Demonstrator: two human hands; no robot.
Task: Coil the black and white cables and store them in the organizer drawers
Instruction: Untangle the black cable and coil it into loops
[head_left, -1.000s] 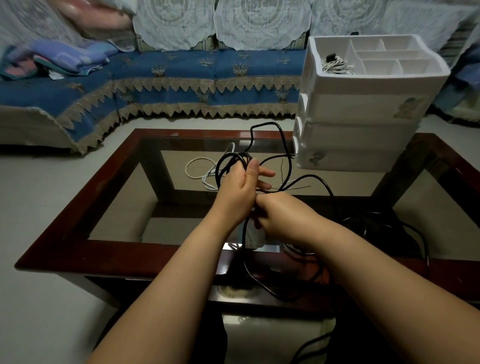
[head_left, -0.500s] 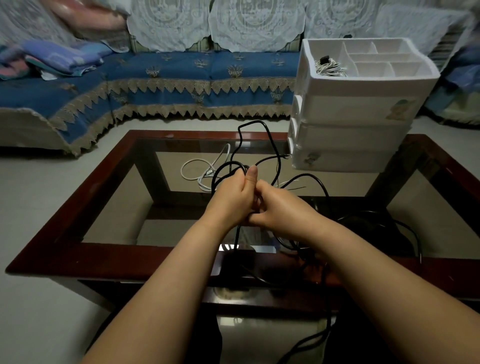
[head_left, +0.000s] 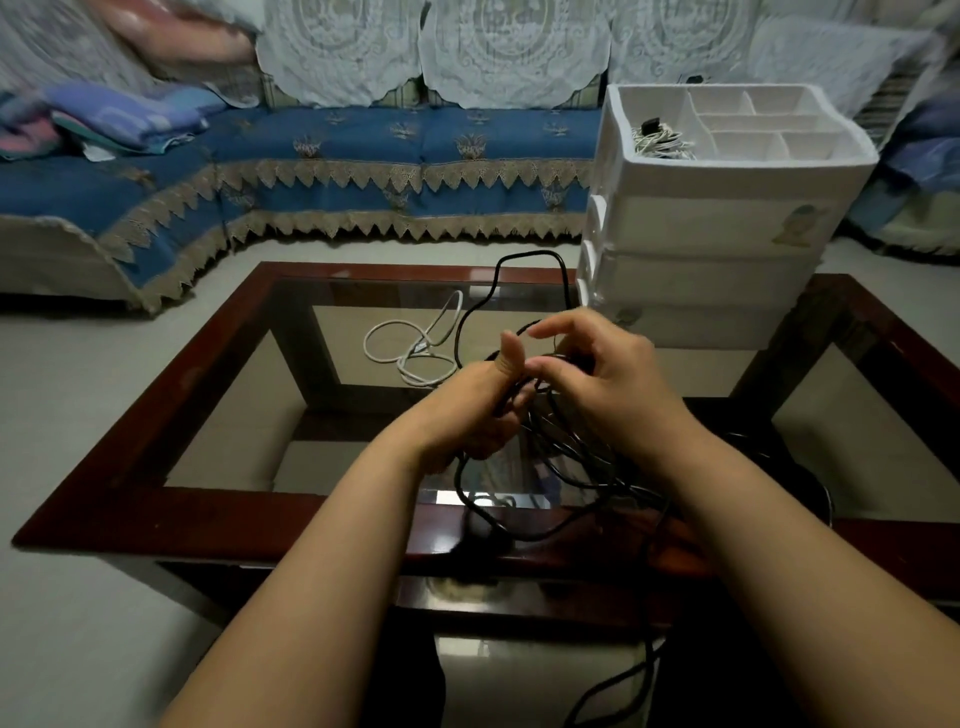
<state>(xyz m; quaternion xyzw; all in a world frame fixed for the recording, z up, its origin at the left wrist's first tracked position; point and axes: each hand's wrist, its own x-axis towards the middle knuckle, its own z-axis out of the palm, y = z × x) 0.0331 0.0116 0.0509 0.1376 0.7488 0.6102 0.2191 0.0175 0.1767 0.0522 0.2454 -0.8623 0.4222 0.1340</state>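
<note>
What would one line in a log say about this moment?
stage: coiling black cable | left hand: grips coil | right hand: guiding a loop | white cable: loose on table | organizer: drawers closed

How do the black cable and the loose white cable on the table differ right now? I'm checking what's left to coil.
The black cable is held in both hands, left hand and right hand; the white cable lies untouched on the glass table. The black cable trails off the table's near edge; the white stays on it. Neither is stored.
</note>
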